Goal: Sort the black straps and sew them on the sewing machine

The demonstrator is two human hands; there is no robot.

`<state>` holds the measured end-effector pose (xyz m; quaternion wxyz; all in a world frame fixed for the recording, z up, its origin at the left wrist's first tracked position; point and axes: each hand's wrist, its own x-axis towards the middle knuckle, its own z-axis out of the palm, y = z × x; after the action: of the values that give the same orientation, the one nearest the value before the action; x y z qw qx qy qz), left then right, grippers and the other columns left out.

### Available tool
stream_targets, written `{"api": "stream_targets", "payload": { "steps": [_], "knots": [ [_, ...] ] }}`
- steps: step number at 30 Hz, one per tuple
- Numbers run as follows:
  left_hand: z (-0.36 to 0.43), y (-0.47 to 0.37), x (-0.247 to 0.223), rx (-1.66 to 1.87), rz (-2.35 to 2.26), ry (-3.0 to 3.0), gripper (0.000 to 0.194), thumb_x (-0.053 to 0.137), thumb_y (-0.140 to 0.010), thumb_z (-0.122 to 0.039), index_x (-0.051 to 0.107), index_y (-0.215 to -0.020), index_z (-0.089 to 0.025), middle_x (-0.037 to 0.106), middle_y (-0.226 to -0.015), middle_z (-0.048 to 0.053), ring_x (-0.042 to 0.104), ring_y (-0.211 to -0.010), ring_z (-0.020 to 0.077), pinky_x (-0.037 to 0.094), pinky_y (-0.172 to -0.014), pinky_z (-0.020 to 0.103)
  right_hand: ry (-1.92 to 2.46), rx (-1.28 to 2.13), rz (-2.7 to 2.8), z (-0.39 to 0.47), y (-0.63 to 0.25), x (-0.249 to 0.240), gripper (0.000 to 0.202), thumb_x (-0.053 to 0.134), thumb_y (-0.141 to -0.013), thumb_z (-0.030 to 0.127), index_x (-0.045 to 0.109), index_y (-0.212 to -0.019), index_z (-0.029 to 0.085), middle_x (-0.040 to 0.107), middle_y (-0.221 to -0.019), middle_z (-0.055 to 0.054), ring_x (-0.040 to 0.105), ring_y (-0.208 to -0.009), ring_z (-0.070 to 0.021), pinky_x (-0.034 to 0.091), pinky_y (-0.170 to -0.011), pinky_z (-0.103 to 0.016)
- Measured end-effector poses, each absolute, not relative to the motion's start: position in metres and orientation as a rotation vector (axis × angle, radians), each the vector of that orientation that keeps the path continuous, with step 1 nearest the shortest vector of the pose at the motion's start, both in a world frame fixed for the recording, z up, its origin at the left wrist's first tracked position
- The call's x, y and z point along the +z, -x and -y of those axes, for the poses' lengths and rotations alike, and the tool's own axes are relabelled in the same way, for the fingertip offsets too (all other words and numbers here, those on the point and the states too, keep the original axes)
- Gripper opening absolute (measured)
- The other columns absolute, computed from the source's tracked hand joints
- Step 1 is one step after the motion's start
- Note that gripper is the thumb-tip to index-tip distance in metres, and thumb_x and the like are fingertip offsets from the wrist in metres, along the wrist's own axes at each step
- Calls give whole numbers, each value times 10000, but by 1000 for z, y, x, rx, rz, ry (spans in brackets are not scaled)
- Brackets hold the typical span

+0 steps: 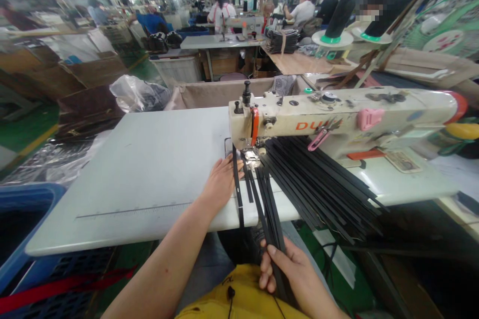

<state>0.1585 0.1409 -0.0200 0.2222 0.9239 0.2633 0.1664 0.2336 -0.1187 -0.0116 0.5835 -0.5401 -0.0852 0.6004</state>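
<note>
A white sewing machine (284, 114) stands on a pale table (149, 159). My left hand (223, 177) lies flat beside the presser foot (252, 157), fingers stretched out, their tips at a narrow black strip (238, 189) that hangs over the front edge. Near my lap my right hand (284, 266) is closed around a bundle of black strips (272, 214), whose far ends reach up to the needle area. To the right, under the machine arm, a large fan of black strips (318, 184) spreads past the table edge. The left fingertips are partly hidden by the strip.
Pink-handled snips (318, 139) hang on the machine's front. Two black thread cones (342, 12) stand behind it. A blue bin (30, 199) is at the left, and a cloth-lined trough (209, 93) runs behind the table. Several people work at the back.
</note>
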Motion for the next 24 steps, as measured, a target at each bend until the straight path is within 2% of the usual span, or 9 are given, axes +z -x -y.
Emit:
{"api": "stream_targets", "payload": {
  "steps": [5, 12, 17, 24],
  "knots": [
    [-141, -157, -20, 463, -725, -2550, 379, 455, -1039, -256, 619, -1381, -261, 606, -1475, 62, 368, -1518, 252, 243, -1272, 538, 1314, 1373, 227, 118, -233, -11, 518, 783, -781, 624, 547, -960, 199, 719, -708, 2, 711, -545, -159, 477, -463, -221],
    [-140, -159, -23, 508, -715, -2588, 370, 467, -1043, -274, 619, -1381, -265, 616, -1463, 60, 415, -1489, 264, 284, -1259, 531, 1372, 1361, 232, 114, -232, -3, 538, 749, -794, 664, 516, -963, 210, 721, -683, 6, 699, -524, -152, 468, -449, -214],
    [-142, -160, -28, 548, -698, -2604, 360, 483, -1040, -284, 638, -1359, -220, 634, -1439, 77, 423, -1481, 281, 303, -1254, 542, 1347, 1383, 203, 113, -232, -8, 554, 779, -766, 652, 516, -977, 212, 719, -667, 9, 696, -513, -154, 464, -440, -212],
    [-143, -160, -34, 589, -669, -2637, 351, 492, -1038, -296, 646, -1343, -214, 637, -1437, 68, 435, -1474, 285, 348, -1240, 537, 1314, 1401, 177, 113, -232, -13, 581, 792, -748, 650, 506, -993, 208, 729, -670, 4, 672, -470, -136, 448, -416, -199]
  ]
}}
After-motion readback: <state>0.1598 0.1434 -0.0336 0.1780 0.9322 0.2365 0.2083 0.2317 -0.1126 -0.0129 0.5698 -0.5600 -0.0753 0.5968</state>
